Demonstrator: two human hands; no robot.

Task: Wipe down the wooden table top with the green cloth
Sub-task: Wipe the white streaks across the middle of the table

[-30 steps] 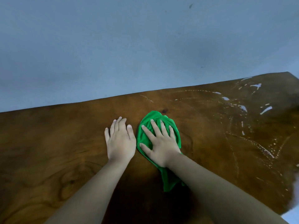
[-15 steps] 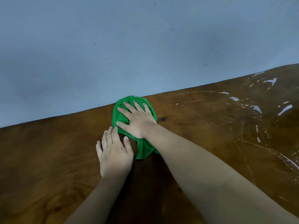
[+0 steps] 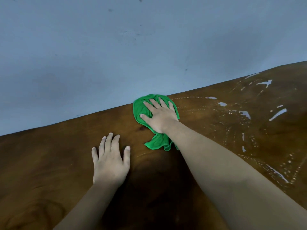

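We see the right hand (image 3: 160,116) spread flat on the green cloth (image 3: 139,112), fingers straight and fanned, pressing rather than clutching; we judge this lets the palm push a broad pad of fabric over the wood. The cloth lies bunched at the far edge of the wooden table top (image 3: 49,163), just where the wood meets the blue-grey wall (image 3: 116,47), with a loose tail trailing toward the near side beneath the wrist. The left hand (image 3: 110,161) lies palm down on bare wood, nearer and to the left of the cloth, apart from it, fingers extended and holding nothing; we take it as a brace that steadies the body while the other arm reaches far. To the right, pale wet streaks (image 3: 245,113) and dotted arcs of droplets glisten on the surface, so we judge that side is not yet wiped dry and is the likely ground for coming passes. We find no brand, label or readable writing on the cloth, the table or the wall.
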